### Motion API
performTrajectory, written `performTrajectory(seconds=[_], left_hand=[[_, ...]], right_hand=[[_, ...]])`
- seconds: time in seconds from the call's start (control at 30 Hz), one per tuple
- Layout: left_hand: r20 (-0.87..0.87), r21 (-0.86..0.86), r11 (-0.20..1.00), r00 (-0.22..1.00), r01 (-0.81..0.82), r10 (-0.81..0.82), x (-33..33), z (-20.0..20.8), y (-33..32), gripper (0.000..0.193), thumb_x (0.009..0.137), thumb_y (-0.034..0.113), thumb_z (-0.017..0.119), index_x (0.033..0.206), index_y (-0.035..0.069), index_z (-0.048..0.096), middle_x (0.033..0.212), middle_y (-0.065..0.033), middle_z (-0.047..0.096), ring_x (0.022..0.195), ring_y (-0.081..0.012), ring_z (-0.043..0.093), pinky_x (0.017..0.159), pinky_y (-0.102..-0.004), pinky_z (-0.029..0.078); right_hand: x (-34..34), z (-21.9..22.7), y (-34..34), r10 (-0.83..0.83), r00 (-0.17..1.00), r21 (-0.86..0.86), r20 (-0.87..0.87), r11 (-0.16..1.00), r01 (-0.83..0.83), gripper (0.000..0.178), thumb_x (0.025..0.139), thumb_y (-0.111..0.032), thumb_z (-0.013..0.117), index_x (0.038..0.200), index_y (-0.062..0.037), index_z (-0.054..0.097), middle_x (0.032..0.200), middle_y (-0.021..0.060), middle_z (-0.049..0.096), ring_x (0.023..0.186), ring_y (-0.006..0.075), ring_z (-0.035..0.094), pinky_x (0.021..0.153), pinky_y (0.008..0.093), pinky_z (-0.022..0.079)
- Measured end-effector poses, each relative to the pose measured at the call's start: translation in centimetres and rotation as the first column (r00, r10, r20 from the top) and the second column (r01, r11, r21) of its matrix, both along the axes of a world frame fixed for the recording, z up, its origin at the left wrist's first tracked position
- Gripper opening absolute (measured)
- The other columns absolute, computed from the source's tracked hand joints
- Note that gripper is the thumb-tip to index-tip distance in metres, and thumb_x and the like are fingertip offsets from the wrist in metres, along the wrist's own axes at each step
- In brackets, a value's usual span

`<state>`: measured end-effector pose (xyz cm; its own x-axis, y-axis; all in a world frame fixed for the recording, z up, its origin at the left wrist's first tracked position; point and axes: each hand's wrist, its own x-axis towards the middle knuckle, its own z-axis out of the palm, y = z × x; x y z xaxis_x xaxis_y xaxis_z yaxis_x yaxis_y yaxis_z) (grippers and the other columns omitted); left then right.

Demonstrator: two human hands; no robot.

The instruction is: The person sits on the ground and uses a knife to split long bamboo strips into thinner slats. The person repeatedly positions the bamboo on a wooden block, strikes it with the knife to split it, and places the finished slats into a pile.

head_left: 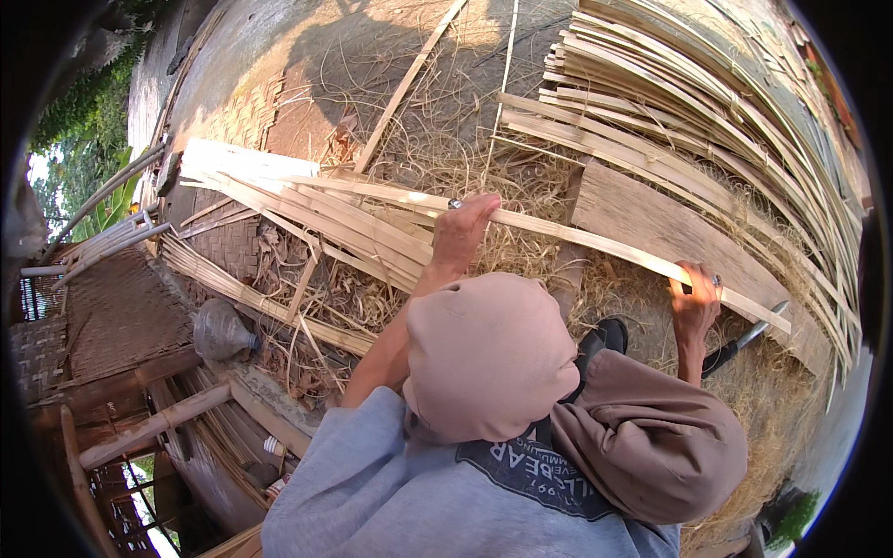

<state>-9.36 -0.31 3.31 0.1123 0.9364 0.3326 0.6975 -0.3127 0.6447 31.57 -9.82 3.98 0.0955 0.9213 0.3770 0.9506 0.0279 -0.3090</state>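
A long pale bamboo strip (577, 235) runs slantwise in front of my knees, from upper left to lower right. My left hand (460, 228) is closed round it near the middle of the view. Farther right, my right hand (696, 299) grips the same strip close to its right end, fingers curled over the top. Just beyond the right hand, a knife (744, 337) with a dark handle and grey metal blade lies by the strip's end; whether they touch, I cannot tell. A flat wooden board (633, 205) rests on the ground beyond the strip.
A large stack of bamboo strips (670, 84) spreads over the far right. More strips (363, 228) lie fanned at the left, above another bundle (279, 302). Curly shavings (521, 265) litter the ground. A clear plastic jug (220, 330) stands near a bamboo frame (153, 426) at lower left.
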Motion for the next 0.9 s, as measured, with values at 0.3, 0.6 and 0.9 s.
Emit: performTrajectory(seconds=[0.3,0.6,0.9], left_hand=[[0.532,-0.508,0.803,0.619,-0.312,0.577,-6.3,-0.2,-5.3,0.046,0.105,0.04,0.062,0.086,-0.002,0.07,0.063,-0.0042,0.063,0.055,-0.012,0.062,0.056,-0.025,0.051],[0.78,-0.625,0.495,0.463,0.603,0.421,2.4,13.2,-11.3,0.039,0.104,0.041,0.062,0.101,0.003,0.067,0.085,-0.0038,0.068,0.075,-0.0107,0.066,0.065,-0.0295,0.055],[0.689,-0.643,0.412,0.251,0.646,0.68,-0.6,6.2,-13.0,0.036,0.106,0.038,0.059,0.114,0.003,0.065,0.104,-0.0081,0.068,0.091,-0.0172,0.068,0.079,-0.0345,0.058]], right_hand=[[-0.3,3.6,0.6,0.11,0.94,-0.454,-0.323,0.854,-0.256,0.036,0.078,-0.035,0.086,0.081,-0.0023,0.071,0.079,0.0091,0.068,0.074,0.0301,0.063,0.07,0.0414,0.047],[-5.9,3.2,0.8,-0.01,0.677,-0.407,-0.736,0.806,-0.43,0.035,0.094,-0.032,0.077,0.088,0.0018,0.073,0.062,0.0017,0.058,0.061,0.009,0.049,0.057,0.0286,0.04],[-13.5,0.4,0.1,0.248,0.715,-0.503,-0.653,0.564,-0.655,0.045,0.094,-0.042,0.072,0.114,-0.0018,0.072,0.084,0.0188,0.073,0.077,0.0298,0.071,0.071,0.0382,0.054]])
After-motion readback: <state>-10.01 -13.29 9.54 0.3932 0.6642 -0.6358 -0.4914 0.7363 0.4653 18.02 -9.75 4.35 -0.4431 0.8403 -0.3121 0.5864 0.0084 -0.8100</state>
